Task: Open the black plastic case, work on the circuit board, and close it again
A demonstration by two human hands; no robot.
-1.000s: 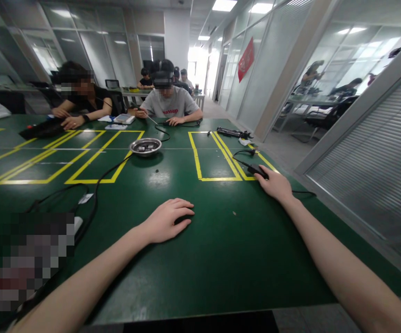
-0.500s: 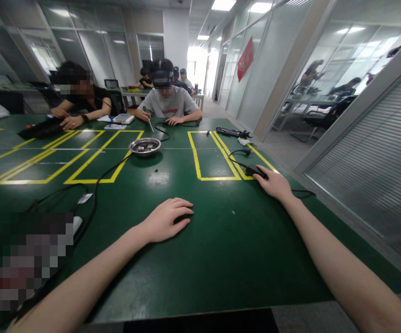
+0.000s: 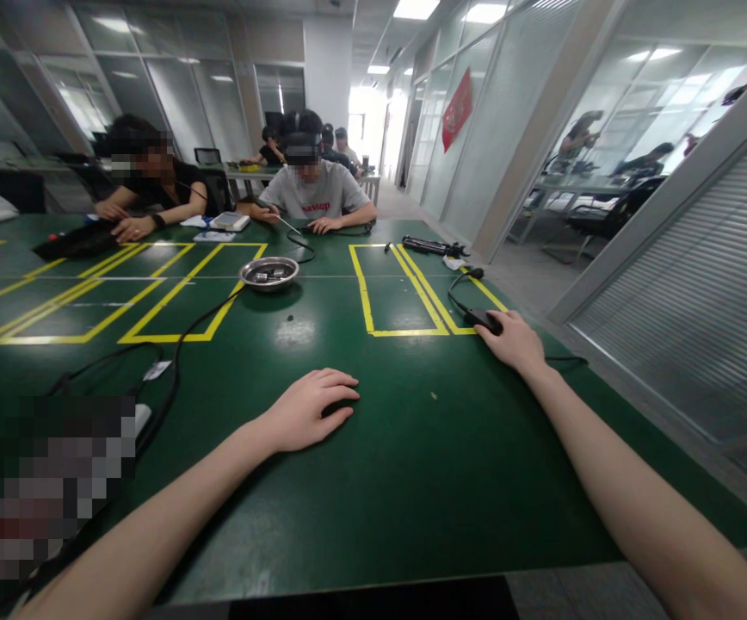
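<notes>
My left hand (image 3: 314, 409) rests on the green table (image 3: 373, 482), palm down with the fingers loosely stretched and nothing in them. At the right, my right hand (image 3: 514, 340) has its fingers round a black power adapter (image 3: 484, 320) at the front end of a yellow tape lane. From the adapter a short black cable (image 3: 454, 301) curves up to a plug (image 3: 475, 273) lying on the table. Another thin cord (image 3: 567, 359) comes out to the right, behind my wrist. My palm hides part of the adapter.
A metal bowl (image 3: 268, 274) with small metal parts stands mid-table. Yellow tape (image 3: 367, 288) marks lanes. A folded black tripod (image 3: 431, 246) lies at the far right. A black cable (image 3: 176, 370) runs along the left. Across the table, a co-worker in grey (image 3: 312, 194) holds a thin rod.
My right hand and the adapter have shifted slightly right, and the cable and plug have swung right and away. My left hand stays put. The co-worker's rod has been raised and tilted.
</notes>
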